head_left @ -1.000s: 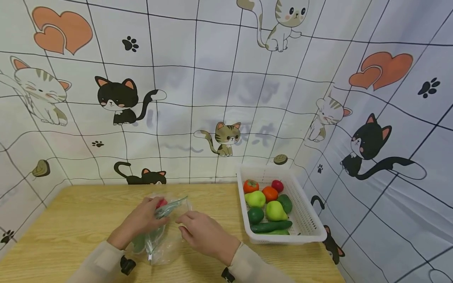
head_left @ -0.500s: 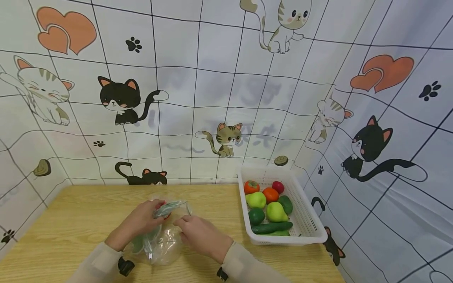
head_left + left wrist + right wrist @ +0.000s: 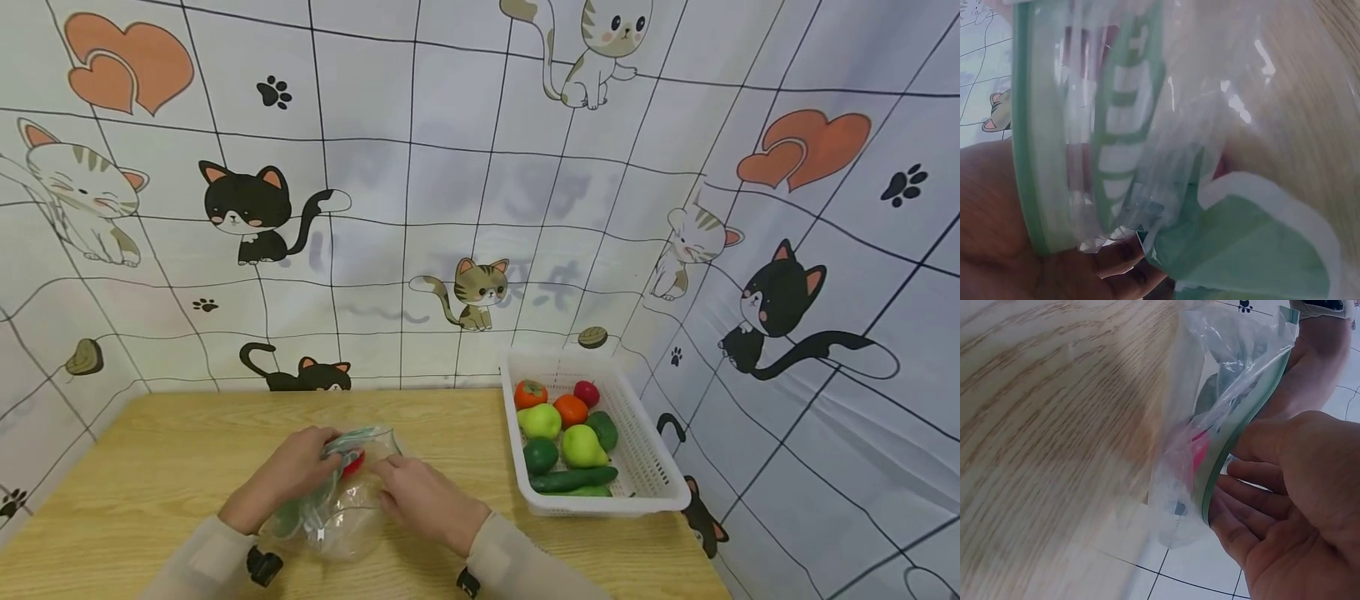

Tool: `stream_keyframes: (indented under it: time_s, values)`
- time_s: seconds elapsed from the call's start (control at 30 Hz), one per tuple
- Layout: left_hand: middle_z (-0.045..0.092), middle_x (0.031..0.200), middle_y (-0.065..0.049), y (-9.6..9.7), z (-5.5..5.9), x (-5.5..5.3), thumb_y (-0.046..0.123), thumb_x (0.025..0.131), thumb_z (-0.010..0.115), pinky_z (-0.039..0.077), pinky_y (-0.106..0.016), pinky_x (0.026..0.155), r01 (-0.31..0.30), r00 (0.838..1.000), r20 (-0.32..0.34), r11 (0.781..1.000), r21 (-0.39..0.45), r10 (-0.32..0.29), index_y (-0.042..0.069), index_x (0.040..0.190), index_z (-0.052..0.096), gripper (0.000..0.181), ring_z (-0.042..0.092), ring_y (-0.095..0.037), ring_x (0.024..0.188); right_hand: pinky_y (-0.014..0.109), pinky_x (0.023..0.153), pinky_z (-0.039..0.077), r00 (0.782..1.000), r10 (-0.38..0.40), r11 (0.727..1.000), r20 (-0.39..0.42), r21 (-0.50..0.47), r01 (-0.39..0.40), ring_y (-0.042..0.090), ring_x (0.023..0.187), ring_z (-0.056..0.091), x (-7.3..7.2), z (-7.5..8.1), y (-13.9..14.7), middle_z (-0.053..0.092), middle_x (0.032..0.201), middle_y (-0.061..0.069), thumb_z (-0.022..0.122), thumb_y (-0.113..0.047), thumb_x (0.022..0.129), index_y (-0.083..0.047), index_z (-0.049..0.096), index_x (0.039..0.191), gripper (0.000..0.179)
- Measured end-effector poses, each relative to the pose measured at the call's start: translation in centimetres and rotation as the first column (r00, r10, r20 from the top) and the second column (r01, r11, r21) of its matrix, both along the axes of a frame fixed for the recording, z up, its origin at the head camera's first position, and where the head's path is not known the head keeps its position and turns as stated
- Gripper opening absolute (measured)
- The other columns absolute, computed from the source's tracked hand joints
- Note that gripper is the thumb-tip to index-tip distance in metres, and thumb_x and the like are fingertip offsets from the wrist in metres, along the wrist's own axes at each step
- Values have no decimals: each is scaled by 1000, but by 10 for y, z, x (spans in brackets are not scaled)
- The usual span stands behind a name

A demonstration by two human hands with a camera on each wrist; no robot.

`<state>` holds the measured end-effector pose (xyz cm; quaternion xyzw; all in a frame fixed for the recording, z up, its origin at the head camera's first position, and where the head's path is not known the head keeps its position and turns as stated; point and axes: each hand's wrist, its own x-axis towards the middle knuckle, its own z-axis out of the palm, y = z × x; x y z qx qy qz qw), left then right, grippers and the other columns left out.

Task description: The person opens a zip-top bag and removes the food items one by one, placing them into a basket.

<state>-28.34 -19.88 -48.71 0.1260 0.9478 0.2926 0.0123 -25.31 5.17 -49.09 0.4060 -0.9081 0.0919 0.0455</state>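
A clear zip bag (image 3: 348, 525) with a green seal strip and green printing lies over the wooden table, its mouth parted. My left hand (image 3: 288, 471) grips the bag's left edge; in the left wrist view that hand (image 3: 1019, 250) sits beside the seal strip (image 3: 1025, 131). At the other side of the mouth, my right hand (image 3: 431, 500) pinches the bag's edge. The right wrist view has the right hand's (image 3: 1297, 494) thumb and fingers on the green strip (image 3: 1235, 434). Something red (image 3: 352, 463) shows at the bag's mouth; its kind is unclear.
At the right stands a white perforated basket (image 3: 652, 454). It holds a persimmon (image 3: 531, 395), pears (image 3: 582, 447), a cucumber (image 3: 573, 480) and other round red and green produce. A cat-print curtain (image 3: 375, 192) hangs behind the table (image 3: 457, 425).
The bag's mouth has spread wider and its clear side has bulged out. The red thing shows below the strip now. Both hands have shifted slightly and keep their hold.
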Motion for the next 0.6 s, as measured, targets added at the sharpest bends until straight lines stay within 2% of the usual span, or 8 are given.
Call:
stream_keyframes:
  time_s: [0.13, 0.3, 0.47, 0.6]
  values:
    - [77, 103, -9, 0, 0, 1, 11, 104, 72, 53, -38, 74, -2, 1000, 21, 1000, 3, 2, -7, 129, 78, 31, 62, -21, 85, 19, 98, 65, 1000, -15, 1000, -4, 1, 15, 12, 125, 80, -1, -1, 0, 80, 145, 6, 77, -14, 112, -8, 69, 156, 45]
    - [63, 86, -2, -1, -1, 3, 13, 107, 71, 47, -35, 69, -10, 999, 46, 1000, 2, 10, 4, 105, 75, 10, 57, -20, 78, 17, 88, 63, 999, -27, 1000, -18, 6, 27, 7, 114, 79, -1, -3, 0, 81, 137, 3, 78, -17, 112, -10, 70, 155, 45]
    - [52, 76, 1, 0, -3, 4, 12, 107, 71, 43, -32, 65, -8, 998, 63, 1000, 18, 7, 12, 90, 66, 18, 53, -17, 72, 15, 79, 60, 999, -47, 999, -9, -9, 47, 5, 103, 75, -2, -7, -1, 80, 135, 4, 79, -18, 111, -9, 67, 157, 48]
    - [50, 74, 3, 1, -5, 6, 11, 106, 71, 42, -29, 63, -1, 997, 76, 1000, 20, 0, 14, 86, 63, 21, 52, -16, 70, 15, 74, 56, 997, -69, 998, 14, -11, 70, 2, 93, 66, -3, -9, -3, 79, 130, 4, 80, -25, 112, -9, 65, 158, 51]
